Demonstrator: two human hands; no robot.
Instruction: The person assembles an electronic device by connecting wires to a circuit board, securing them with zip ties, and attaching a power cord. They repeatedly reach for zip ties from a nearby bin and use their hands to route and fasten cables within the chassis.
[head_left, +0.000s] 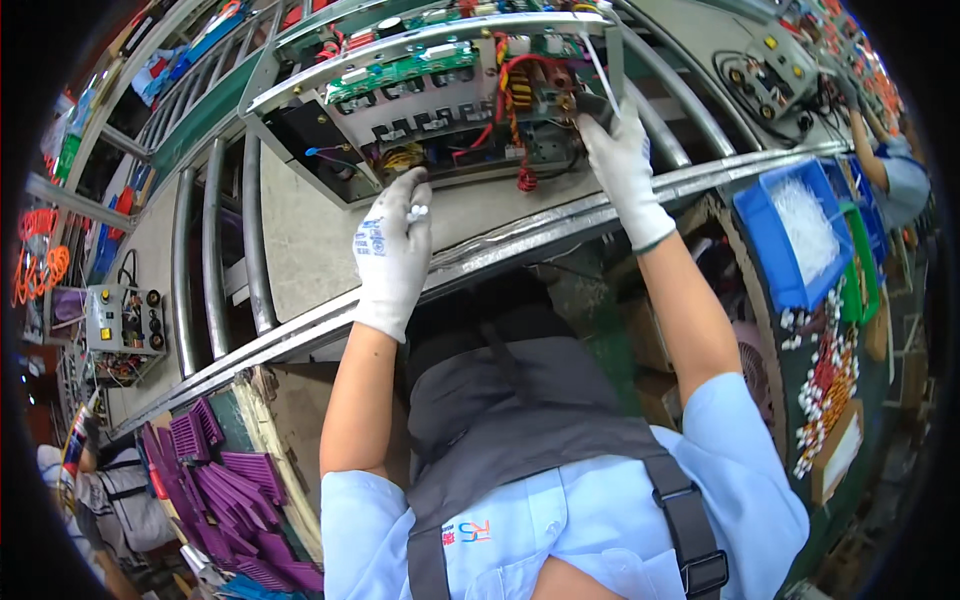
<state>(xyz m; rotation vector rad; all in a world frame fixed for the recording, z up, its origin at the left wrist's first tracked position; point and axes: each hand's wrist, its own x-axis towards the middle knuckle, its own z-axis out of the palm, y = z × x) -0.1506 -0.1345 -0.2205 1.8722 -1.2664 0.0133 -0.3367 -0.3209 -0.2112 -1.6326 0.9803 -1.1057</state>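
In front of me stands an open metal chassis (pixel 268 122) full of electronics, with green circuit boards (pixel 405 72), red wires and a yellow-and-black wound coil (pixel 518 88). My left hand (pixel 393 240), in a white glove, is at the chassis's near lower edge, by a bundle of yellow wires (pixel 405 157). Its fingers are curled, and small white pieces (pixel 418 213) show between them. My right hand (pixel 622 170), gloved too, reaches to the chassis's right end with its fingers closed. A thin white strip like a cable tie (pixel 596 66) rises from it. The fingertips are partly hidden among the parts.
Metal rollers (pixel 213 250) flank the board under the chassis. Finished-looking units stand left (pixel 125 320) and far right (pixel 770 70). A blue bin (pixel 790 230) holds clear strips, with small connectors (pixel 825 375) nearby. Purple plastic parts (pixel 220 490) lie lower left. A co-worker (pixel 890 185) is at right.
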